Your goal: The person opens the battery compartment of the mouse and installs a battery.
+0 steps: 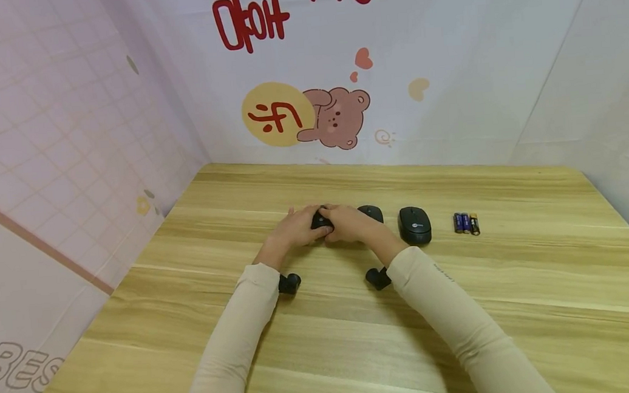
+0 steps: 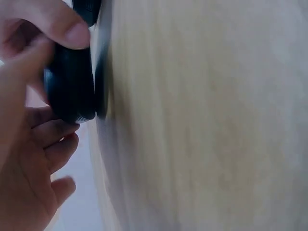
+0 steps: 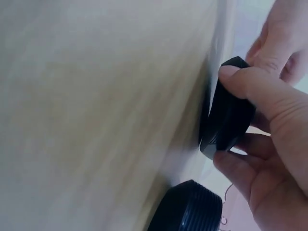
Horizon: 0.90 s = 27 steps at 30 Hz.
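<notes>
A black computer mouse (image 1: 321, 219) is between my two hands near the far middle of the table, at or just above the wood. My left hand (image 1: 297, 227) grips it from the left, with fingers at one end of the mouse (image 2: 72, 91) in the left wrist view. From the other side, my right hand (image 1: 346, 223) holds it between thumb and fingers. In the right wrist view the right thumb (image 3: 240, 79) lies along the mouse (image 3: 228, 113). Hands cover much of its body. A second black mouse (image 1: 371, 212) sits just behind my right hand, partly hidden.
A third black mouse (image 1: 415, 225) lies farther right on the wooden table (image 1: 325, 354). Beyond it are three batteries (image 1: 466, 223) side by side, two purplish and one black and gold. A printed white cloth (image 1: 446, 41) hangs behind the table's far edge.
</notes>
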Available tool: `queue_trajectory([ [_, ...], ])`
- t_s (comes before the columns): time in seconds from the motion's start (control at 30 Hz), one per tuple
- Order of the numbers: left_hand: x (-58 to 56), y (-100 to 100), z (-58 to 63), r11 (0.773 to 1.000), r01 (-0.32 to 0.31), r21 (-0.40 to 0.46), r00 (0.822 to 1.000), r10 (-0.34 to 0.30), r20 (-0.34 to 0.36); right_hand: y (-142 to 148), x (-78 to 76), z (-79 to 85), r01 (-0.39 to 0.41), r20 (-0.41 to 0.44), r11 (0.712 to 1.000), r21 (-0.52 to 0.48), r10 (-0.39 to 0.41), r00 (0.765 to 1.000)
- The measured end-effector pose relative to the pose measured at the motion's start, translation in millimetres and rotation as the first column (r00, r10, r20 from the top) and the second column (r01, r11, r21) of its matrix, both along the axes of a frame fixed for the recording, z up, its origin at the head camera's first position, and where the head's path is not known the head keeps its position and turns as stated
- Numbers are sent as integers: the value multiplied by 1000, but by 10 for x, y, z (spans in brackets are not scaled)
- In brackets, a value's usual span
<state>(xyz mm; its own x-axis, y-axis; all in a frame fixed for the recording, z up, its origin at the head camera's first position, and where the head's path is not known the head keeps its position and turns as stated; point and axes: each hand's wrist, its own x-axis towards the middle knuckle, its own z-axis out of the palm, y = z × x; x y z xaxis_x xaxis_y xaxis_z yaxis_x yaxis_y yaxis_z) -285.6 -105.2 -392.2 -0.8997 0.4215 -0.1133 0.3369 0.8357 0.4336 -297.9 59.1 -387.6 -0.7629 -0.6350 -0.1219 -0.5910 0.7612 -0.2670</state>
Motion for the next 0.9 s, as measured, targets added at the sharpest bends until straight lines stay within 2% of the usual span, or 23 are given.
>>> queue_trajectory([
  [0.27,-4,-35,-12,998,-14,55,998,11,63,69,-30,37,3,6,994,-110,-3,1000],
  [0.43,-1,-37,-1,999,11,52,998,-15,65,97,-29,103,60,50,985,-161,-53,997],
  [0.6,3,-39,9,999,-6,45,998,3,71,105,-27,158,105,82,975,-196,-91,992],
  [0.9,-36,-51,-10,999,49,21,998,-48,-44,116,-28,163,116,90,962,-249,-96,991],
])
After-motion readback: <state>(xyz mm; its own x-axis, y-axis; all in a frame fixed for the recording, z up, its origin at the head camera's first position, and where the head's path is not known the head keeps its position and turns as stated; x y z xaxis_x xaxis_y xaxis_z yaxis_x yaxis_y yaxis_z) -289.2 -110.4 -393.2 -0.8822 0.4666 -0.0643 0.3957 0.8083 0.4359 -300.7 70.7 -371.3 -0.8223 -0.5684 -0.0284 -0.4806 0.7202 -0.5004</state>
